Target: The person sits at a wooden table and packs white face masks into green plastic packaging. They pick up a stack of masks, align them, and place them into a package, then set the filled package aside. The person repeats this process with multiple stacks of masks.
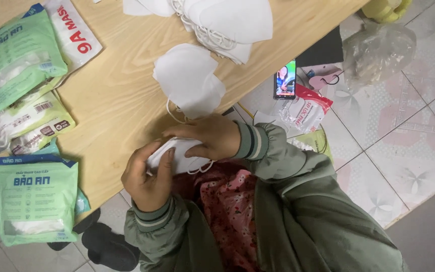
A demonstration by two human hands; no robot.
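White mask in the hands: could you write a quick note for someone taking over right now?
Left hand: closed on the white mask at the table edge.
Right hand: gripping the same mask from above.
Loose masks: one stack just beyond the hands, a bigger pile farther off.
Green packets: lying filled at the left.
Left: both piles are unpacked.

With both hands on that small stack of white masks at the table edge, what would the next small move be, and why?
Probably squaring the stack: the left hand cups the near end of the white masks while the right hand presses on top, and an ear loop dangles loose below. Green pouches lie beside on the table.
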